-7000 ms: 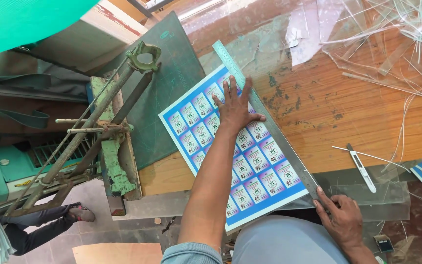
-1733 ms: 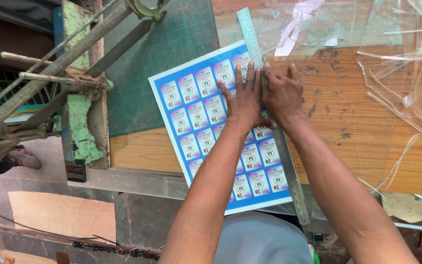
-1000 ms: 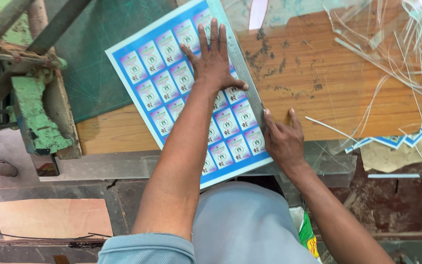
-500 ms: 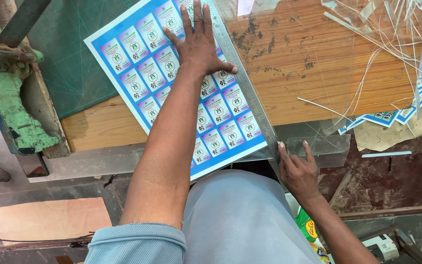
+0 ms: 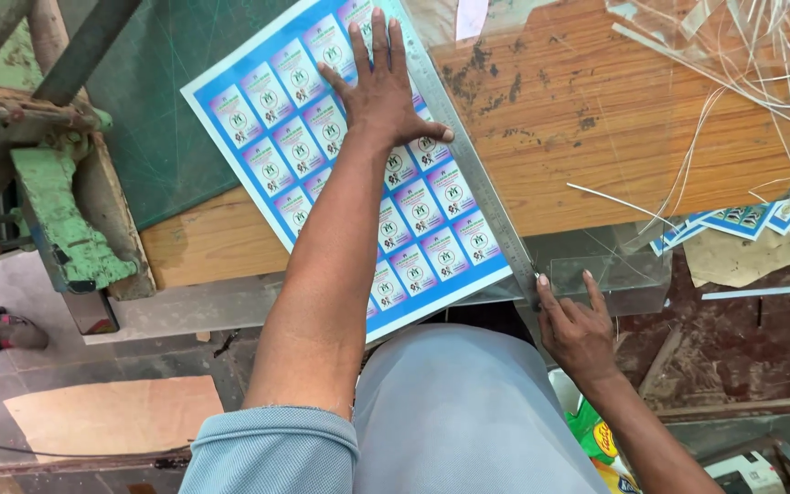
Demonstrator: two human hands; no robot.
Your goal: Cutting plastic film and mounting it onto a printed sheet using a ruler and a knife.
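Observation:
A blue printed sheet of several small labels (image 5: 276, 119) lies on the wooden table (image 5: 596, 128), partly over a green cutting mat (image 5: 185, 64). My left hand (image 5: 381, 87) presses flat on the sheet, fingers spread. A long metal ruler (image 5: 477, 183) lies along the sheet's right edge. My right hand (image 5: 573, 325) rests at the table's near edge, its fingertips by the ruler's lower end, on a clear plastic sheet (image 5: 614, 265). Its fingers are apart and hold nothing.
A green metal paper-cutter frame (image 5: 57, 201) stands at the left. Thin clear plastic trimmings (image 5: 733, 82) and cut blue label strips (image 5: 752, 215) lie at the right. A piece of cardboard (image 5: 112, 416) lies on the floor below.
My right hand has come off the ruler's middle and dropped down to the table's near edge by the ruler's lower end. My left hand stays pressed on the sheet.

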